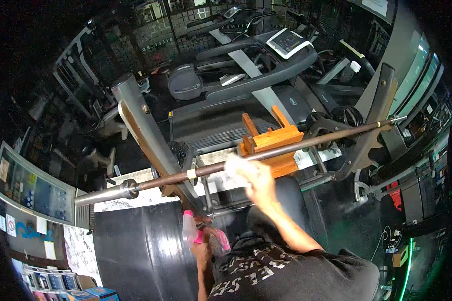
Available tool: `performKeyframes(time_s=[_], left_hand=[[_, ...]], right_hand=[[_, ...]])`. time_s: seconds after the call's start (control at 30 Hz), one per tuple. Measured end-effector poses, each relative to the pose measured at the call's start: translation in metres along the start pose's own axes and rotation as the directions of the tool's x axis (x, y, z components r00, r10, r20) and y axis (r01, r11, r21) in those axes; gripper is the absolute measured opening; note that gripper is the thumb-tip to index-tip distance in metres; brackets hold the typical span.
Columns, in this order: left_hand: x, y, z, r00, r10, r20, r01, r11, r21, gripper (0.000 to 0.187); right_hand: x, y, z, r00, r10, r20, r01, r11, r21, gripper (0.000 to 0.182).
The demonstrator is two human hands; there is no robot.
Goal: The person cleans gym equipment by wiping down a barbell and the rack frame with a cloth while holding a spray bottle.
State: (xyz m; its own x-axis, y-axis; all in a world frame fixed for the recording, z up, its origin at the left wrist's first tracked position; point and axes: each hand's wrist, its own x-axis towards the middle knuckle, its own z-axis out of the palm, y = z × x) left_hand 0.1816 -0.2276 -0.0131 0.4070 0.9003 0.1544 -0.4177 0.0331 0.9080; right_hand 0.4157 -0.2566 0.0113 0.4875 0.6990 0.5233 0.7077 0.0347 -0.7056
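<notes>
A long barbell (326,139) lies across a grey rack, its silver sleeve sticking out to the left. My right hand (259,183) is at the middle of the bar, closed on a white cloth (233,168) that presses against it. The cloth and fingers are slightly blurred. Lower down, near the rack's left upright (145,125), my left hand (201,249) grips a clear spray bottle (219,243) with pink parts. The fingers partly cover its neck.
Behind the bar stand an orange-brown wooden frame (278,138) and a treadmill (236,118). A dark padded bench (286,200) is below my right arm. A glass-fronted fridge (27,185) stands at left. Black matting (140,246) covers the floor.
</notes>
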Motion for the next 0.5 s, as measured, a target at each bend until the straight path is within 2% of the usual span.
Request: performKeyframes(time_s=[0.07, 0.13, 0.2, 0.27, 0.33, 0.4, 0.43, 0.47, 0.5], left_hand=[[0.0, -0.007, -0.008, 0.999, -0.041, -0.018, 0.042, 0.998, 0.055, 0.038], [0.002, -0.012, -0.013, 1.0, -0.023, -0.002, 0.023, 0.995, 0.093, 0.045], [0.003, -0.005, -0.009, 1.0, -0.005, 0.006, 0.004, 0.986, 0.166, 0.048], [0.005, 0.003, -0.001, 1.0, -0.02, -0.005, 0.02, 0.972, 0.233, 0.049], [0.006, 0.004, -0.001, 0.999, -0.044, -0.021, 0.049, 0.958, 0.283, 0.05], [0.006, -0.004, -0.006, 0.998, -0.043, -0.045, 0.056, 0.94, 0.336, 0.047], [0.005, 0.0, -0.004, 0.998, -0.046, -0.039, 0.056, 0.939, 0.34, 0.047], [0.004, 0.008, -0.002, 0.986, -0.138, -0.097, 0.163, 0.927, 0.338, 0.043], [0.003, 0.009, -0.001, 0.975, -0.182, -0.127, 0.215, 0.917, 0.336, 0.041]], right_hand=[[-0.005, 0.032, -0.036, 0.974, -0.033, -0.223, -0.025, 0.967, -0.255, 0.057], [-0.014, 0.068, -0.072, 0.897, -0.065, -0.437, -0.198, 0.825, -0.529, 0.058], [-0.018, 0.1, -0.105, 0.809, 0.031, -0.586, -0.385, 0.782, -0.491, 0.049], [-0.016, 0.095, -0.116, 0.711, 0.182, -0.679, -0.479, 0.832, -0.28, 0.05], [-0.012, 0.095, -0.098, 0.746, 0.098, -0.659, -0.355, 0.896, -0.268, 0.039], [0.001, 0.071, -0.063, 0.845, 0.269, -0.462, -0.262, 0.962, 0.08, 0.028], [0.006, 0.044, -0.035, 0.833, 0.178, -0.524, -0.187, 0.982, 0.035, 0.024], [0.01, 0.016, -0.01, 0.811, 0.084, -0.579, -0.113, 0.994, -0.013, 0.02], [0.01, -0.004, 0.002, 0.918, 0.138, -0.372, -0.07, 0.979, 0.191, 0.02]])
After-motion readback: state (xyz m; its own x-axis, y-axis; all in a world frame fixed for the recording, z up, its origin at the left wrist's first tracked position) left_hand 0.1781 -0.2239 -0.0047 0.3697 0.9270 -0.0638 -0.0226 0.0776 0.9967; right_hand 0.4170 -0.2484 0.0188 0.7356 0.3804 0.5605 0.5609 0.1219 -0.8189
